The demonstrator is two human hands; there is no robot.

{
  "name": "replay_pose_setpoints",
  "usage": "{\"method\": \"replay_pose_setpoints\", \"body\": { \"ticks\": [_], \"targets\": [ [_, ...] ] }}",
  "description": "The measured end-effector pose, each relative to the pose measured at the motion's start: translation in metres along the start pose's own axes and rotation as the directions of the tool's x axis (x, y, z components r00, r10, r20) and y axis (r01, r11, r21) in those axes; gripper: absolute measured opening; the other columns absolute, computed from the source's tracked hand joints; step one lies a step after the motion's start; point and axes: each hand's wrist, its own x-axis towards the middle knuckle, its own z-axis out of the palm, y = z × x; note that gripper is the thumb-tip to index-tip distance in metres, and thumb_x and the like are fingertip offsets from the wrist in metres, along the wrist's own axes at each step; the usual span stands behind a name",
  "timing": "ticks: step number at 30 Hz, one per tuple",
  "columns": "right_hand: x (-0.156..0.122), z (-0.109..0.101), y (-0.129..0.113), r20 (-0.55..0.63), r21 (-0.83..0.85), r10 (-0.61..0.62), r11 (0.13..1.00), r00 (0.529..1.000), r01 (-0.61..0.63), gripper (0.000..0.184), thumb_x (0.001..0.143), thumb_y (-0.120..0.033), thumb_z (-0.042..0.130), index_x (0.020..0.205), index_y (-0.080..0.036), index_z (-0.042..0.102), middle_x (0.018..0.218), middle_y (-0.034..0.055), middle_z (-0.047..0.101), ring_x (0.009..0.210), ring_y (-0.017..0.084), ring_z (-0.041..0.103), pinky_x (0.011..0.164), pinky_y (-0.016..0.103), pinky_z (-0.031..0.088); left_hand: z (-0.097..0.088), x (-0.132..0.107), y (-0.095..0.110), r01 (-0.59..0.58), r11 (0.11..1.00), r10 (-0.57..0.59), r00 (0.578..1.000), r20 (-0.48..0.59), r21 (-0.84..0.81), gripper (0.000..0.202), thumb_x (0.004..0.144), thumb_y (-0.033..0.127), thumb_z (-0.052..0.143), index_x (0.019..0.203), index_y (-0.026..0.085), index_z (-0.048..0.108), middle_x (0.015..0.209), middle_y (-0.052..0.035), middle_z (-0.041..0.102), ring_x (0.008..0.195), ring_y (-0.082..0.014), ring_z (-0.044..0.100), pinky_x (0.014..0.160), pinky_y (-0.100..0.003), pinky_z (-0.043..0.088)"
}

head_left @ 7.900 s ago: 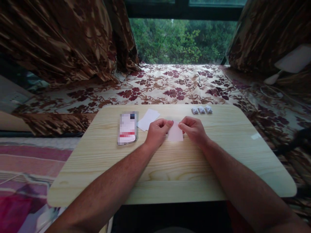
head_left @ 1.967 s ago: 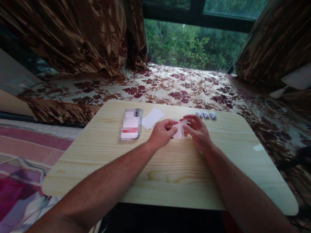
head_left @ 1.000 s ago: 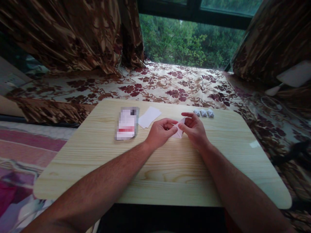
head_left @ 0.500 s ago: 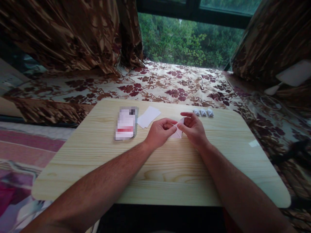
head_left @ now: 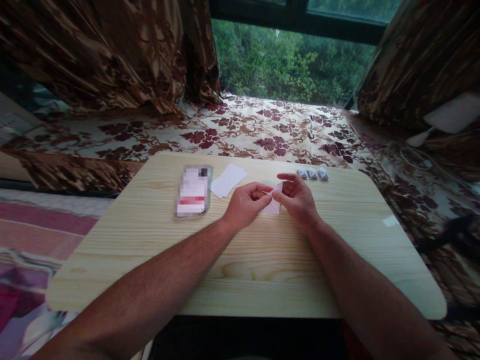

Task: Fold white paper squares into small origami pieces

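Note:
A small white sheet of paper (head_left: pixel 273 206), creased and partly folded, is pinched between both hands above the middle of the table. My left hand (head_left: pixel 245 204) grips its left side with thumb and fingers closed. On the right side, my right hand (head_left: pixel 299 199) presses the paper between thumb and fingers, its index finger raised. The hands cover the paper's upper part. Beyond the left hand lie several overlapping white paper slips (head_left: pixel 229 181). Behind the right hand stand three folded white paper shapes (head_left: pixel 312 174) in a row.
A phone (head_left: pixel 193 192), blurred by pixels, lies left of the slips on the light wooden table (head_left: pixel 270 270). A small white scrap (head_left: pixel 390 221) is near the right edge. Patterned cloth (head_left: pixel 273 127) covers the window ledge behind. A white lamp (head_left: pixel 452 112) stands at right.
The paper and both hands keep nearly the same pose. The whole view has shifted very slightly.

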Motion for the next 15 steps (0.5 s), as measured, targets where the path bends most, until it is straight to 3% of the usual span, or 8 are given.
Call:
{"method": "replay_pose_setpoints", "body": {
  "ticks": [15],
  "targets": [
    [0.0003, 0.0008, -0.0001, 0.002, -0.025, -0.007, 1.0, 1.0, 0.007, 0.046, 0.071, -0.026, 0.077, 0.111, -0.022, 0.055, 0.067, -0.0054, 0.059, 0.057, 0.011, 0.052, 0.052, 0.024, 0.04, 0.0013, 0.0001, 0.0002, -0.009, 1.0, 0.009, 1.0, -0.025, -0.006, 0.027, 0.074, 0.033, 0.074, 0.091, 0.013, 0.073, 0.054, 0.0022, 0.061, 0.044, -0.0061, 0.044, 0.045, -0.02, 0.031]
  ]
}}
